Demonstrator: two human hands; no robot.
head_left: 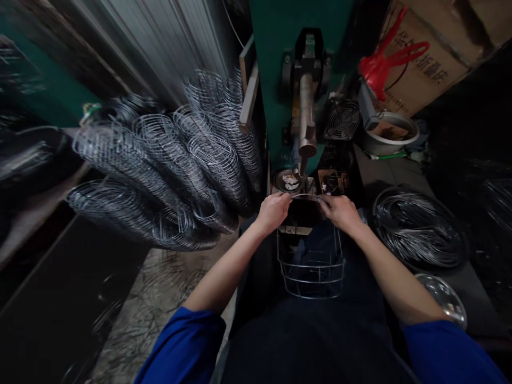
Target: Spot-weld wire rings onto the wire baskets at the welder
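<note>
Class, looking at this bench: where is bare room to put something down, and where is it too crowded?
Bare dark bench top lies between the white bowl and the coiled wire rings. Crowded: beneath the press ram, where the left hand and right hand grip the wire frame; stacked wire guards fill the left.

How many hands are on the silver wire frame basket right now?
2. The left hand and right hand each grip the top wire of the silver wire frame basket, under the green machine's press head.

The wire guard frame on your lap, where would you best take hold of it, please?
Grip the wire guard frame at its far top wire, one end each for the left hand and right hand, coming from the near side: its curved rings hang toward the lap, leaving that wire free.
</note>
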